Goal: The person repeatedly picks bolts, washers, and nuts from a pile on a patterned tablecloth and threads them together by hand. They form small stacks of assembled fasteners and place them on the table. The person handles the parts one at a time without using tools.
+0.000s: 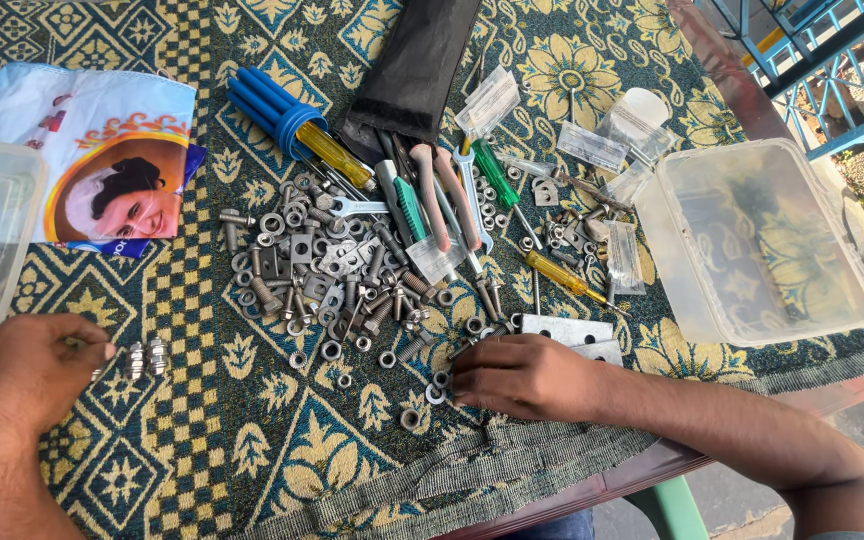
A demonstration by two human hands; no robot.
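Bolt with nuts [142, 360] pinched in the left hand [24, 375], long axis lying across, pointing toward the right hand.

Left grip closed on the bolt's near end, threaded nuts jutting just beyond the fingertips; right hand [524, 377] flat on the patterned cloth [252, 460] of the counter, fingertips pressed together over loose nuts [436, 386], well apart from the bolt. Beyond that grip: heap of nuts and bolts [337, 285], screwdrivers [297, 128], clear plastic box [762, 245].

Bare cloth at lower centre between both hands gives open passage. Pile of nuts and bolts [342, 280] blocks centre; clear plastic box [762, 245] blocks right.
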